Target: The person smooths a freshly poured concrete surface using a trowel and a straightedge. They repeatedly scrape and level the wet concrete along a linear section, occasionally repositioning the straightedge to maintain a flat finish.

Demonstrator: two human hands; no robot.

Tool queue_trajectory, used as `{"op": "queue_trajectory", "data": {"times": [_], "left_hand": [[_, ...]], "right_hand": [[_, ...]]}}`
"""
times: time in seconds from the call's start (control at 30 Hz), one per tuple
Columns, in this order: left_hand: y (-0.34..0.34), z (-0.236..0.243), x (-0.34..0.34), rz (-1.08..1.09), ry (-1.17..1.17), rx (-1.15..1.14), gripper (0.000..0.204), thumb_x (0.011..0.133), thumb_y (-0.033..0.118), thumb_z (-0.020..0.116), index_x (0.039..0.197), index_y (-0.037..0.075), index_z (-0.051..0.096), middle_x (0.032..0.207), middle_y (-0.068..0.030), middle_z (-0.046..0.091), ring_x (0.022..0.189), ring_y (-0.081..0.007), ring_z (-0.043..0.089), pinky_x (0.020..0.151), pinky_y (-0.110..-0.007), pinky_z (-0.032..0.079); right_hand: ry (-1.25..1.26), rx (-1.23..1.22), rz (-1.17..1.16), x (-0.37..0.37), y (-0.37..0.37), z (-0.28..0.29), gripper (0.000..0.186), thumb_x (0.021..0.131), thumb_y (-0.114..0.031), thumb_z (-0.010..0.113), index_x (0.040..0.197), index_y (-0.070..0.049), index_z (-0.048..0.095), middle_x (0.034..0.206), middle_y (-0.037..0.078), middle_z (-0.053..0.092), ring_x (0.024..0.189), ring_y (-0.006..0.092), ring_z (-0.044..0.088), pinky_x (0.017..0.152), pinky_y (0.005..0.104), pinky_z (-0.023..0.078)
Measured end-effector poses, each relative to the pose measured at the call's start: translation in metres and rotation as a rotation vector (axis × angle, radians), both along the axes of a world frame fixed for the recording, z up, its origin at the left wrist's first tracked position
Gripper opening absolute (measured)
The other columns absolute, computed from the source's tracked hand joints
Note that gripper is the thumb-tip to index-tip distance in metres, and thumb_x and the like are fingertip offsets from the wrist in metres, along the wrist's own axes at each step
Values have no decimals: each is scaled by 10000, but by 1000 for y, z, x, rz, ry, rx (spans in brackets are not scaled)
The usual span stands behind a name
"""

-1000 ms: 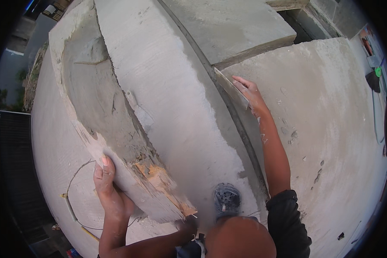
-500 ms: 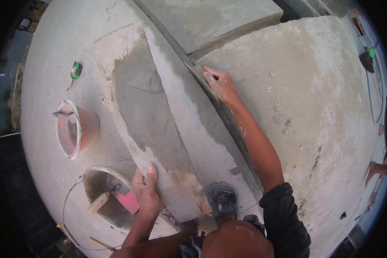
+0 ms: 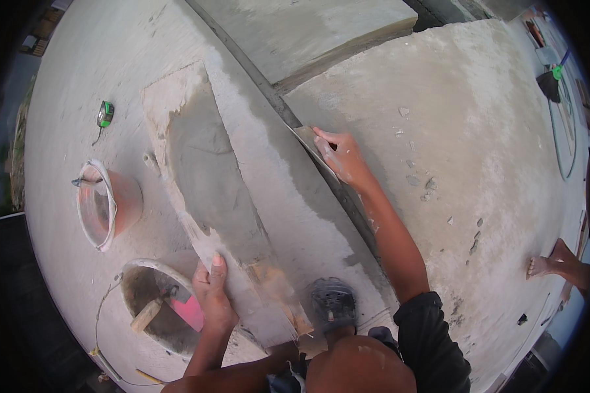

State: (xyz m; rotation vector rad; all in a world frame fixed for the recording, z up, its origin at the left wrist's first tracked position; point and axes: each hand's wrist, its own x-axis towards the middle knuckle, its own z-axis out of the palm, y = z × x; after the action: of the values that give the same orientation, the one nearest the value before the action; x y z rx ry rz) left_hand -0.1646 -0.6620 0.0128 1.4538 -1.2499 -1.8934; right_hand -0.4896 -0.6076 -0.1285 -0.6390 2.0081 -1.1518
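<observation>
My left hand [image 3: 214, 298] grips the near left edge of a long wooden board [image 3: 269, 308], thumb on top. Grey wet mortar [image 3: 210, 170] is spread over much of the board's upper face. Along a narrow channel between concrete surfaces, my right hand [image 3: 341, 157] is closed on a thin flat blade [image 3: 316, 152], pressed along the edge of the channel. Its handle, if any, is hidden by my fingers. A damp grey mortar band [image 3: 288, 164] borders the channel on the board's side.
A mortar bucket [image 3: 141, 278] holding a wooden-handled tool and something pink stands by my left hand. Beyond it are a reddish bucket [image 3: 126, 203] and a green tape measure [image 3: 105, 114]. My dark clog [image 3: 333, 302] is beside the board. Another person's bare foot [image 3: 541, 267] shows at right.
My right hand has drawn the blade nearer to me along the channel. My left hand keeps its hold on the board. The other person's foot has come further into view.
</observation>
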Motion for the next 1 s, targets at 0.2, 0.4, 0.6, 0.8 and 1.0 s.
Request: {"op": "queue_trajectory", "data": {"times": [0.2, 0.4, 0.6, 0.8, 1.0], "left_hand": [[5, 5, 2, 4, 6, 32, 452, 1044, 320, 651, 1336, -11, 554, 1225, -103, 671, 1093, -188, 651, 974, -359, 520], [7, 3, 6, -26, 16, 27, 442, 1050, 319, 640, 1332, -12, 565, 1236, -102, 671, 1079, -182, 654, 954, -351, 527], [9, 8, 6, -34, 32, 70, 439, 1055, 302, 634, 1343, -23, 566, 1247, -97, 669, 1081, -171, 646, 962, -338, 516], [10, 2, 15, -37, 47, 84, 460, 1048, 314, 649, 1346, -28, 573, 1237, -94, 674, 1076, -169, 646, 969, -339, 513], [10, 2, 13, -41, 38, 96, 461, 1043, 316, 659, 1343, -26, 580, 1235, -95, 679, 1067, -169, 650, 959, -340, 518]], "right_hand": [[21, -74, -62, -5, 16, -5, 427, 1033, -329, 590, 1357, -64, 676, 1227, 180, 749, 1073, 195, 676, 986, 331, 485], [87, -128, -101, -14, -37, -5, 444, 1028, -348, 590, 1347, -51, 679, 1218, 193, 749, 1060, 199, 677, 979, 338, 490], [87, -154, 3, -21, -18, -38, 416, 1025, -299, 601, 1314, -11, 686, 1150, 193, 767, 1022, 172, 660, 949, 331, 500], [-8, -73, 31, -1, 39, -7, 407, 1030, -286, 601, 1321, -14, 684, 1115, 153, 775, 1006, 144, 638, 946, 319, 496], [58, -116, -20, -5, 5, 11, 413, 1034, -304, 594, 1333, -34, 686, 1039, 176, 763, 958, 155, 635, 927, 321, 496]]}}
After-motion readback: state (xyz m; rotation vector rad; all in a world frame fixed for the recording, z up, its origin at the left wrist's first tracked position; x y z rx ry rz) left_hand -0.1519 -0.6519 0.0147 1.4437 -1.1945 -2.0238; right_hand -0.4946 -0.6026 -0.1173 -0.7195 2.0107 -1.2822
